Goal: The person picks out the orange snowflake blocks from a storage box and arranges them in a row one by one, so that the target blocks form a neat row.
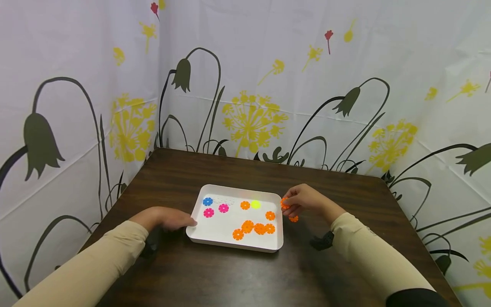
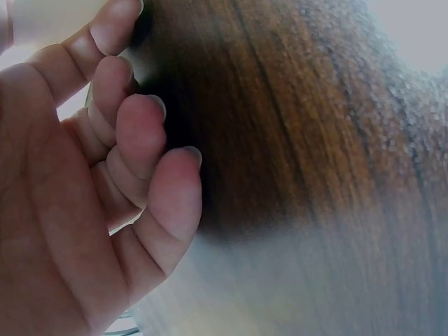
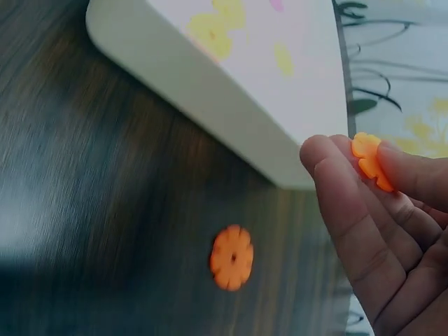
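My right hand [image 1: 301, 200] pinches an orange notched disc [image 3: 372, 162] between thumb and fingers, just outside the right rim of a white tray [image 1: 222, 226]. Below it, a second orange disc [image 3: 232, 257] lies flat on the dark table. My left hand [image 1: 172, 218] holds the tray's left edge, thumb over the rim; in the left wrist view its other fingers [image 2: 175, 196] are bent beside the tabletop. Several orange discs [image 1: 247, 226] are in the tray, along with a yellow disc [image 1: 255, 204], a blue disc [image 1: 207, 201], two pink discs [image 1: 209, 212] and pale discs [image 1: 226, 201].
The dark wood table [image 1: 245, 277] extends on all sides of the tray. A white curtain [image 1: 245, 51] printed with flowers hangs behind and beside it. A black strap piece [image 1: 322, 241] is at the right wrist.
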Available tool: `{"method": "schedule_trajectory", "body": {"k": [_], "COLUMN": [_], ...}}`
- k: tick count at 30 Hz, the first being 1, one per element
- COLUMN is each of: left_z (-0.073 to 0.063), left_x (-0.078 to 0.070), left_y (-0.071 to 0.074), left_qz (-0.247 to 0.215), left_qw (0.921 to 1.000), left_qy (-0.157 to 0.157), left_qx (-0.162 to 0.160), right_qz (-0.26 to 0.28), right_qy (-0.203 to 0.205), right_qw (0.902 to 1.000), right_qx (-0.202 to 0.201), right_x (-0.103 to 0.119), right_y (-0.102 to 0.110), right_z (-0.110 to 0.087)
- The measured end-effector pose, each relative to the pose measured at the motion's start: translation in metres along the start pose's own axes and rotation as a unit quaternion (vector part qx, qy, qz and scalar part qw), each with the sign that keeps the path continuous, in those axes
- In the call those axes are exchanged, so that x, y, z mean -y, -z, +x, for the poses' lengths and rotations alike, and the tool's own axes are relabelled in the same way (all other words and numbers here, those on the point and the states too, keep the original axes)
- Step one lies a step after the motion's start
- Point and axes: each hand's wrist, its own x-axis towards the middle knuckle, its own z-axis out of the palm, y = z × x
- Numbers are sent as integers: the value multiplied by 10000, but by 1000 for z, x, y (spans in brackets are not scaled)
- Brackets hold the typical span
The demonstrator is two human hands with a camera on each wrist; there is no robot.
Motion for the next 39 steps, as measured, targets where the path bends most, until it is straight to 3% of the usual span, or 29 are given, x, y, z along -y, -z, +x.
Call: {"method": "schedule_trajectory", "body": {"k": [9,16,23,30,39], "left_z": [1,0,-1,-1,-2], "left_x": [1,1,0,-1,-2], "left_y": [0,-1,0,0,0], "left_qz": [-9,26,-58,-26,8], "left_qw": [10000,10000,10000,10000,10000], "left_qy": [4,-12,-25,-39,-66], "left_qx": [1,-40,-7,-29,-50], "right_qz": [-457,-877,-1402,-1644,-2300], "right_qy": [-175,-382,-450,-576,-874], "right_qw": [9982,9946,9888,9842,9677], "right_qx": [-351,-397,-247,-312,-552], "right_x": [-28,-42,-57,-58,-57], "right_y": [26,37,34,26,21], "right_z": [-8,-13,-11,-8,-4]}}
